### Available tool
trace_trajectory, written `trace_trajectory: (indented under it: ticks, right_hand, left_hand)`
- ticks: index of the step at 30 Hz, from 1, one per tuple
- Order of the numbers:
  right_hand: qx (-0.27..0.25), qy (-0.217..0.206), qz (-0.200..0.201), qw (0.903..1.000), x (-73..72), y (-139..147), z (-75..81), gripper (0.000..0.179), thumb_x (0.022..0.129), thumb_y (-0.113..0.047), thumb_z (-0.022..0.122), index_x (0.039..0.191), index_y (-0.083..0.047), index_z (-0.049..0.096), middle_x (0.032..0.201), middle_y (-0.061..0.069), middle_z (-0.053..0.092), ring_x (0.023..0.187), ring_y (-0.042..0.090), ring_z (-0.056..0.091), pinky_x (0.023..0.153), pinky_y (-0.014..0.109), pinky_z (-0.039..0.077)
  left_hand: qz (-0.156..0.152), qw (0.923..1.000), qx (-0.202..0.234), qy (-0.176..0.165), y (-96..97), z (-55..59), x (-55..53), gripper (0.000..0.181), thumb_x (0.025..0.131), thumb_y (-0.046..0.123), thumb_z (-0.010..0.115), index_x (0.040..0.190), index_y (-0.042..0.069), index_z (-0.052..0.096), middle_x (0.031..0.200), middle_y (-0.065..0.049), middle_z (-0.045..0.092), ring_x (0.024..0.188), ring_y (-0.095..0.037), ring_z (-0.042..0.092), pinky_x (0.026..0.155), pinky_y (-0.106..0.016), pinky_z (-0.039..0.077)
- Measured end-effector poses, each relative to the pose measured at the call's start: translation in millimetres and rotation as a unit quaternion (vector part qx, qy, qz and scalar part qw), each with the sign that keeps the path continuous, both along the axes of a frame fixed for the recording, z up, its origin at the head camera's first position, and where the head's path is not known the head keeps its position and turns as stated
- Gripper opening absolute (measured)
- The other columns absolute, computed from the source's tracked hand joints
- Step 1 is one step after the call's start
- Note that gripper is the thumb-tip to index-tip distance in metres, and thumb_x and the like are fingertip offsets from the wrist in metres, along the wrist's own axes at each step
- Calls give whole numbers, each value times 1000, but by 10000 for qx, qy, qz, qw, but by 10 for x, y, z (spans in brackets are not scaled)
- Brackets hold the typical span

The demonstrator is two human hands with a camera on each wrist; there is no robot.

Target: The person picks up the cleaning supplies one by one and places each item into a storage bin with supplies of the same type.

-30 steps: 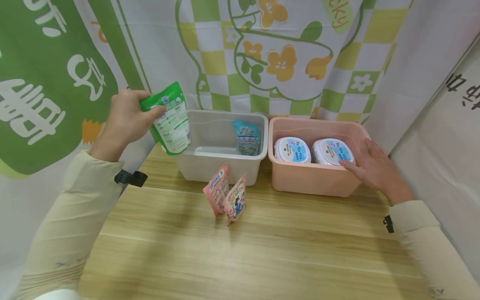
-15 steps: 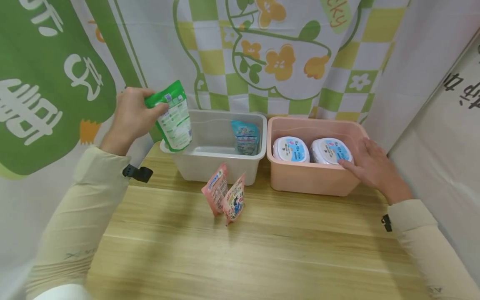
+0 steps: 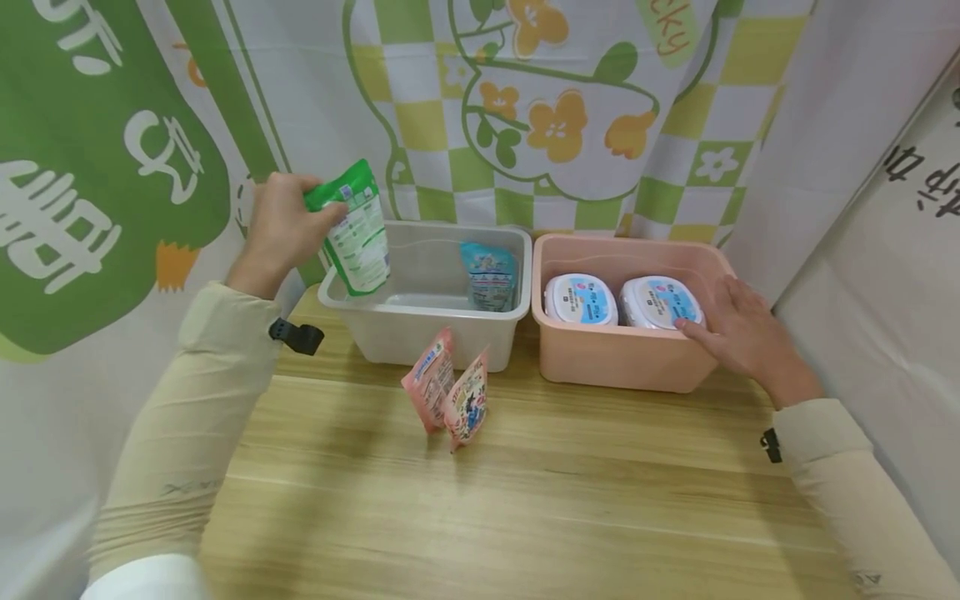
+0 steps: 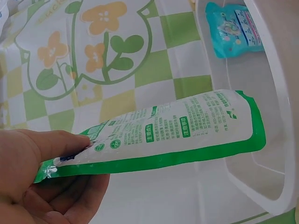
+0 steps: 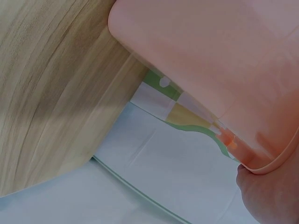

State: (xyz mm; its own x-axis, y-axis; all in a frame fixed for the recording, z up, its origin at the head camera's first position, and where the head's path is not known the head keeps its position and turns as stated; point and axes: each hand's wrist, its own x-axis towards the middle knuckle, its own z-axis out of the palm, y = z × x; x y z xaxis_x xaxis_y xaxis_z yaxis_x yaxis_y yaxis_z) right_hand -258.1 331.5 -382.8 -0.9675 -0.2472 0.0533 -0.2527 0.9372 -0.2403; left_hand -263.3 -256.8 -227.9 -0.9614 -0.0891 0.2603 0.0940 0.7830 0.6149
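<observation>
My left hand pinches a green-and-white stand-up pouch by its top corner, thumb on the printed side. The pouch hangs tilted over the left end of a white bin, its lower edge at the bin's opening. In the left wrist view, the pouch stretches from the thumb toward the bin's inside. A blue pouch leans inside that bin at the right. My right hand rests on the right rim of a pink bin, its fingers extended; the right wrist view shows only part of it.
Two white tubs with blue labels, one left and one right, sit in the pink bin. Two pink pouches, one behind and one in front, stand on the wooden table. A patterned curtain hangs behind.
My left hand has moved right with the green-and-white pouch, bringing it farther over the white bin. My right hand stays at the pink bin's rim.
</observation>
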Motion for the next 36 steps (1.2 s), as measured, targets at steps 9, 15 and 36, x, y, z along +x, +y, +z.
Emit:
trace_trajectory:
  ticks: [9, 15, 36]
  right_hand:
    - [-100, 107, -3, 9999, 8, -18, 0, 101, 106, -64, 47, 165, 9, 9, 169, 42, 5, 156, 62, 8, 124, 75, 12]
    - [-209, 79, -94, 9997, 18, -47, 11, 106, 105, -65, 48, 164, 11, 4, 169, 42, 5, 156, 62, 9, 123, 76, 14]
    - [-222, 338, -6, 9992, -11, -6, -18, 100, 104, -62, 53, 155, 16, 18, 163, 43, 21, 154, 60, 17, 123, 73, 15]
  left_hand:
    - [72, 9997, 77, -223, 31, -100, -83, 43, 107, 23, 62, 139, -5, 63, 135, -27, 69, 116, -36, 71, 88, -36, 63]
    - [73, 9996, 199, -191, 18, -247, -121, 43, 106, 23, 63, 137, -7, 65, 132, -28, 70, 112, -36, 73, 75, -25, 62]
    - [60, 10000, 40, -61, -2, -678, -313, 29, 104, 17, 65, 116, -8, 72, 113, -30, 74, 89, -30, 69, 61, -22, 51]
